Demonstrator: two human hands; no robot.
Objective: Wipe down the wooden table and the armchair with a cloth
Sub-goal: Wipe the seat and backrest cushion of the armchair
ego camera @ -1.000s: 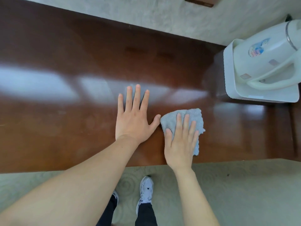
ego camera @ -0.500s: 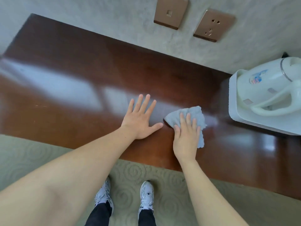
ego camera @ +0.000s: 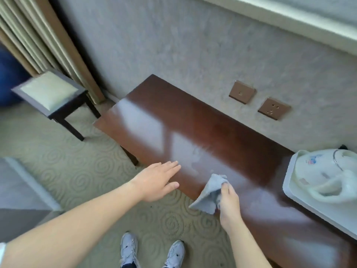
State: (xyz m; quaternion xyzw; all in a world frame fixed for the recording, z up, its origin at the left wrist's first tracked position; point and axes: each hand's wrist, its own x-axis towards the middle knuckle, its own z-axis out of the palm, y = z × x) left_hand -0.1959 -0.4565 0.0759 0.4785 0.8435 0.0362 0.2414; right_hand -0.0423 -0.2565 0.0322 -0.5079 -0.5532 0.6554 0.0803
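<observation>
A glossy dark wooden table [ego camera: 193, 120] runs along the wall. My right hand [ego camera: 229, 200] pinches a bunched grey cloth [ego camera: 207, 194], which hangs over the table's front edge, lifted off the surface. Left of it, my left hand [ego camera: 156, 182] hovers flat at the front edge, fingers together and nothing in it. At the far left stands a dark-framed seat with a pale cushion [ego camera: 49, 89], apart from both hands.
A white tray [ego camera: 301, 202] carrying a white kettle [ego camera: 324, 171] sits on the table's right end. Two brown wall sockets [ego camera: 274, 109] are above the table. Curtains [ego camera: 38, 35] hang behind the seat. Patterned carpet [ego camera: 77, 171] and my shoes [ego camera: 173, 252] are below.
My right hand has gathered up the cloth and lifted it from the tabletop. My left hand came off the table toward the front edge. The view pulled back, revealing the seat and curtains.
</observation>
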